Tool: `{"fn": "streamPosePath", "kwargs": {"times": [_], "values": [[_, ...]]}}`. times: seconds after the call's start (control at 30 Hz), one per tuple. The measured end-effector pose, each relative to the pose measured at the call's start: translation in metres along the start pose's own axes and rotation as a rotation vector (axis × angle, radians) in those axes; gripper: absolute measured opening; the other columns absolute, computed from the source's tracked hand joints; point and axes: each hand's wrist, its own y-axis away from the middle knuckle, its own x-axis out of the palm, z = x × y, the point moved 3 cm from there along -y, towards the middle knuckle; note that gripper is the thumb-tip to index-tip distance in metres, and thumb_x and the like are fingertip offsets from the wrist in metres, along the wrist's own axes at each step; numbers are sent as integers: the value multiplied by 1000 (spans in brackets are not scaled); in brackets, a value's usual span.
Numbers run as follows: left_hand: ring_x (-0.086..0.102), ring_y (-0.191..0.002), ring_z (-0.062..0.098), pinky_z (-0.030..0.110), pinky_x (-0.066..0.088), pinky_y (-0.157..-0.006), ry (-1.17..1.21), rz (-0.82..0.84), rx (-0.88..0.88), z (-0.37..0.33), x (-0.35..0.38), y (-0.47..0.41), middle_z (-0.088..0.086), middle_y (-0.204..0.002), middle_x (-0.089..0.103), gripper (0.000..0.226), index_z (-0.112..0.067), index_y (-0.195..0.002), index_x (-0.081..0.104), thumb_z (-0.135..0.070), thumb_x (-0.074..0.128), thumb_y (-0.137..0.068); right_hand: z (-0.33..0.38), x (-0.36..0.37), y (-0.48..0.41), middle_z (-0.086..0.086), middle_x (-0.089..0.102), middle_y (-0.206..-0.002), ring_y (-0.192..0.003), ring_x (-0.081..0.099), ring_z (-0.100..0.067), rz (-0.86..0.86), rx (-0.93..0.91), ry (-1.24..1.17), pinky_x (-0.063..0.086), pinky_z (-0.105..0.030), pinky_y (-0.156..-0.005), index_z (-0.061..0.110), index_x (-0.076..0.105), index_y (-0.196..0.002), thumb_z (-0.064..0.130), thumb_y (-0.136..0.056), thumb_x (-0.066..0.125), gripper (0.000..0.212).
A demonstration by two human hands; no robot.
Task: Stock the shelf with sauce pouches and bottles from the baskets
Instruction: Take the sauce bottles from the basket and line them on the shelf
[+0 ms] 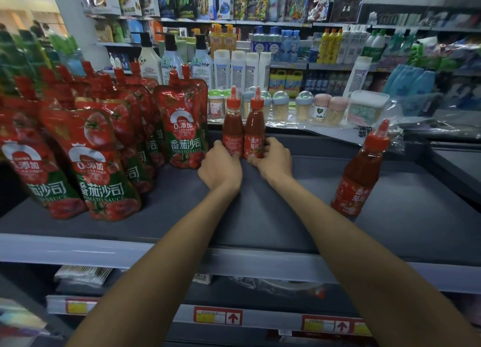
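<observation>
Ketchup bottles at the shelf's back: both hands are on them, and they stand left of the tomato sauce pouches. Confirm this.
Wrong side: in the head view the ketchup bottles stand right of the tomato sauce pouches, not left. The left hand and right hand are indeed on them, at the back of the shelf.

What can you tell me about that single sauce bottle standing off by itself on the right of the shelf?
The lone bottle is clear-looking plastic full of red sauce, with a red pointed nozzle cap and a red label with white characters. It stands by itself on the grey shelf, leaning right in this wide view, and nothing but the shelf visibly touches it.
</observation>
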Motion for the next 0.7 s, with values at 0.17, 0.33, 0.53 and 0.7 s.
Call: {"fn": "streamPosePath", "kwargs": {"times": [0.17, 0.33, 0.53, 0.7], "values": [[63, -114, 38, 41, 43, -80, -100, 113, 96, -8, -9, 17, 13, -128, 62, 33, -10, -122, 52, -29, 61, -97, 12, -15, 23, -8, 72, -111, -102, 68, -30, 31, -3, 112, 53, -37, -79, 13, 59, -115, 24, -80, 80, 42], [56, -124, 38, 44, 47, -91, -200, 248, 181, -12, -25, 41, 15, -136, 54, 52, -9, -131, 47, -37, 68, -92, 28, -46, 66, -7, 71, -118, -110, 66, -29, 155, -97, 191, 49, -33, -80, 15, 61, -123, 25, -82, 76, 45], [61, -118, 24, 41, 51, -98, 56, 375, 469, -25, -37, 86, 3, -130, 61, 51, -22, -134, 57, -38, 76, -89, 26, -125, 156, 7, 70, -107, -94, 67, -6, 133, -232, -14, 57, -22, -83, 22, 65, -127, 15, -88, 77, 41], [67, -92, 12, 37, 57, -91, 365, 638, 503, -66, -15, 122, -8, -108, 66, 58, -28, -130, 60, -38, 87, -80, -3, -197, 186, 11, 72, -87, -78, 69, -5, -146, -173, -48, 57, -18, -70, 22, 70, -103, 9, -90, 75, 19]]}}
